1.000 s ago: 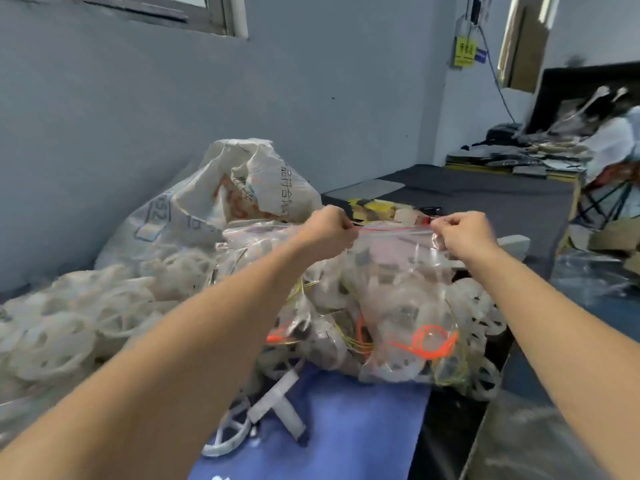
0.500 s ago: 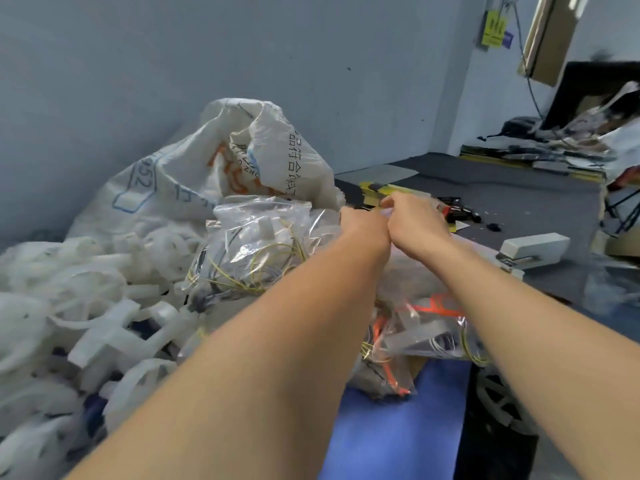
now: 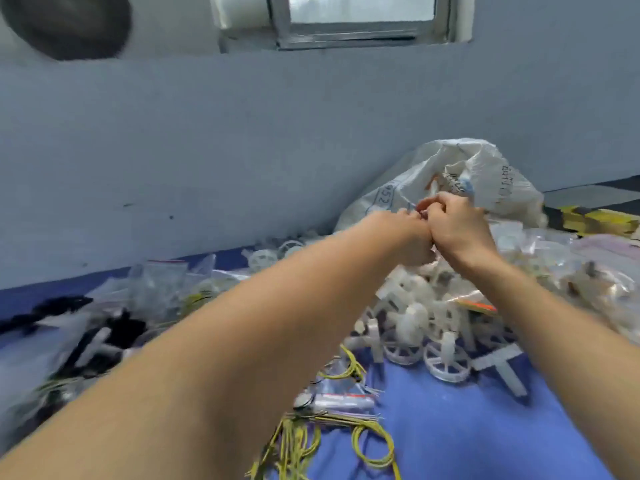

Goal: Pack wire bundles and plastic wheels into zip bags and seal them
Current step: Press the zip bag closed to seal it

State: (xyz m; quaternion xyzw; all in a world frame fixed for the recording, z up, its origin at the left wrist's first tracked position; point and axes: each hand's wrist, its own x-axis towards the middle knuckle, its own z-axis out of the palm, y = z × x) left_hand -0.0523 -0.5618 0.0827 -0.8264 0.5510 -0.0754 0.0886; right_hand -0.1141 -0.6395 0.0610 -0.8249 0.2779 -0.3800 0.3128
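Pinch of left hand (image 3: 408, 239) and right hand (image 3: 459, 230) clamped on zip bag (image 3: 453, 289) top, woven sack (image 3: 491, 174) half hidden behind them, plastic wheels (image 3: 446, 363) heaped below, wire bundles (image 3: 298, 441) strewn nearer.

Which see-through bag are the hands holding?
The bulging bag full of white wheels: the left hand and right hand pinch its top. The other bags lie untouched around it.
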